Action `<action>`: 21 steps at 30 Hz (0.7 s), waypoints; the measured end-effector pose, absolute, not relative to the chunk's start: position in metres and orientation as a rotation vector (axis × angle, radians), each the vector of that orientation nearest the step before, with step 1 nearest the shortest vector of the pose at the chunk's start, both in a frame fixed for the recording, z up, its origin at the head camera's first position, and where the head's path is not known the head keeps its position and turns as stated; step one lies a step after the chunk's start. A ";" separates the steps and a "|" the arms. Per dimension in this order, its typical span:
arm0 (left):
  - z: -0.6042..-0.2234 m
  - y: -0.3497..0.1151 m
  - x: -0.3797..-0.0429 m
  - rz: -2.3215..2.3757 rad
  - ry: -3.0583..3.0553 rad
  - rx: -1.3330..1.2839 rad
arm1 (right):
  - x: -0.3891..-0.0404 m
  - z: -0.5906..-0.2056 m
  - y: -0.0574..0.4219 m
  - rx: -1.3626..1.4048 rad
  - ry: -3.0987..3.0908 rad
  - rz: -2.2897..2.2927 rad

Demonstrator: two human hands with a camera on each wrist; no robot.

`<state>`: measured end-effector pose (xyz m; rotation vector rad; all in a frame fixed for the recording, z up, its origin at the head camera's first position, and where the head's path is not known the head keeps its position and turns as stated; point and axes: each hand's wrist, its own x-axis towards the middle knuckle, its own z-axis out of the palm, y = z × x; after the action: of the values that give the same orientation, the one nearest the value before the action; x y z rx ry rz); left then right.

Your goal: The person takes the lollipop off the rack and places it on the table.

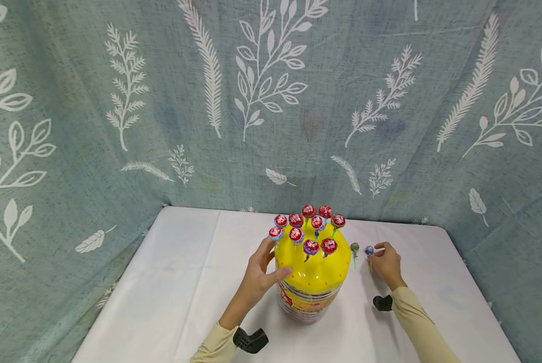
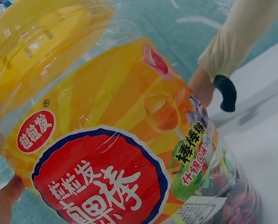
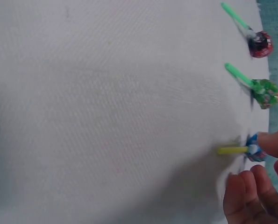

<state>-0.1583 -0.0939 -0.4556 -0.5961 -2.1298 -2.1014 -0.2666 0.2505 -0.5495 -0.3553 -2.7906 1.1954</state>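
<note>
A clear plastic candy jar (image 2: 213,186) with a yellow lid (image 1: 316,275) stands upright; several wrapped lollipops (image 1: 328,246) stick up from holes in the lid. My left hand (image 1: 257,275) grips the jar's top at the left, thumb over the lid's edge and fingers round the side. On the table to the right, a blue-wrapped lollipop (image 3: 254,151) with a yellow stick lies flat. My right hand (image 1: 387,264) is at its head, the thumb touching the wrapper and the other fingers loosely bent beside it. No firm pinch shows.
Beside the blue lollipop lie a green-wrapped one (image 3: 266,93) and a dark red one (image 3: 260,44), both on green sticks. White cloth covers the table (image 1: 184,262). A patterned curtain (image 1: 271,126) hangs behind and along the sides.
</note>
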 end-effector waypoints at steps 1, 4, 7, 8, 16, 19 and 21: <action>-0.455 -0.094 -0.158 -2.100 -2.133 -0.599 | -0.265 -0.547 0.252 -0.348 -2.790 1.201; -0.454 -0.093 -0.159 -2.095 -2.146 -0.603 | -0.262 -0.541 0.258 -0.322 -2.788 1.254; -0.452 -0.094 -0.159 -2.078 -2.157 -0.608 | -0.259 -0.533 0.262 -0.278 -2.769 1.319; -0.451 -0.094 -0.158 -2.074 -2.160 -0.610 | -0.259 -0.531 0.263 -0.255 -2.759 1.335; -0.435 -0.089 -0.151 -2.063 -2.222 -0.549 | -0.250 -0.502 0.265 -0.082 -2.703 1.345; -0.431 -0.085 -0.148 -2.068 -2.241 -0.493 | -0.247 -0.490 0.260 -0.042 -2.691 1.350; -0.428 -0.083 -0.148 -2.077 -2.249 -0.450 | -0.244 -0.481 0.257 -0.012 -2.687 1.348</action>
<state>-0.1477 -0.0825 -0.4281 -0.4498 -2.2495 -2.0775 -0.2442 0.2566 -0.4810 -0.0119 -2.6866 1.3483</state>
